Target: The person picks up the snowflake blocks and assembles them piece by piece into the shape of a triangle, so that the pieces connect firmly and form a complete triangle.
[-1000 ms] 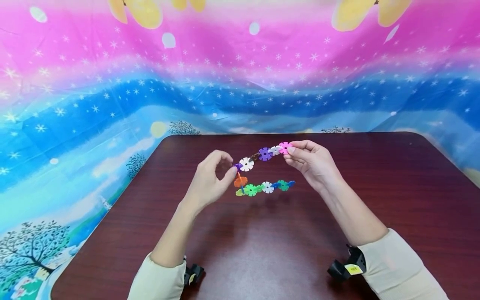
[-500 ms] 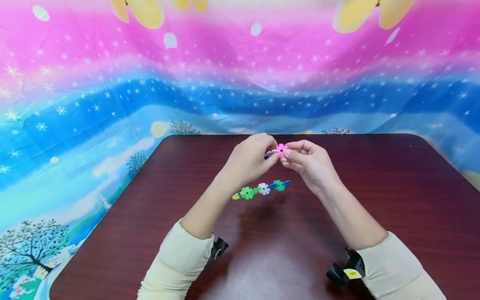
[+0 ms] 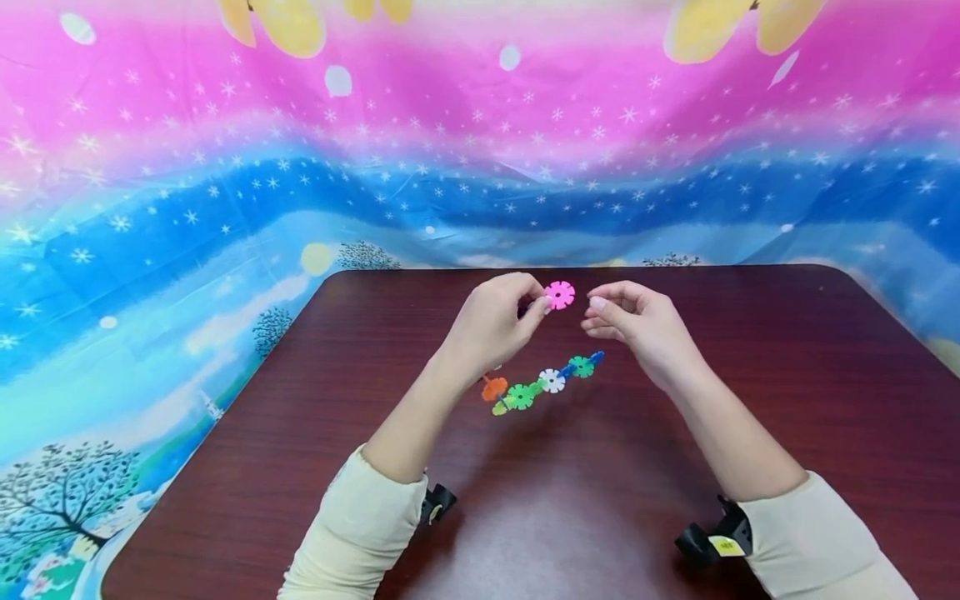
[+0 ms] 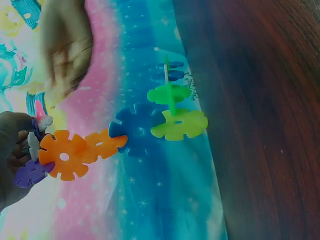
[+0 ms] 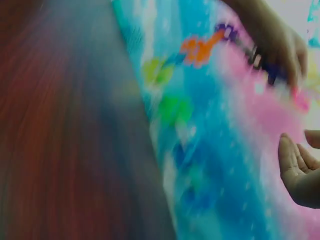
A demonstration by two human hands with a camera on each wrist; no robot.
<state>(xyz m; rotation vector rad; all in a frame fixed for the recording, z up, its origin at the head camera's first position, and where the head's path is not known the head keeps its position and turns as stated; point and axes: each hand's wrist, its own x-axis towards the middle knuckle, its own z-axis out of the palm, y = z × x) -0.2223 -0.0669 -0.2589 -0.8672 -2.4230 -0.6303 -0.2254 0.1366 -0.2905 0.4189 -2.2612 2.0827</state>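
Observation:
My left hand (image 3: 498,321) pinches a chain of interlocking flower-shaped plastic discs near its pink end disc (image 3: 560,295). From there the chain runs under the hand, partly hidden by it, past a purple disc (image 4: 31,173) and orange discs (image 4: 64,156). It bends at a blue disc (image 4: 139,129) and a yellow-green disc (image 4: 180,125), then continues through green (image 3: 521,397), white (image 3: 552,381) and blue pieces, hanging above the table. My right hand (image 3: 637,329) is just right of the pink disc, apart from it, its thumb and fingers loosely bent around nothing.
A dark red-brown wooden table (image 3: 787,400) lies beneath both hands. Behind and to the left hangs a pink and blue cloth (image 3: 480,167) with snowflakes and trees. Black wrist cameras (image 3: 712,533) stick out by both sleeves.
My left hand has moved right along the chain to beside the pink disc. The right hand has let go of that disc and drawn slightly right. The lower chain swings below.

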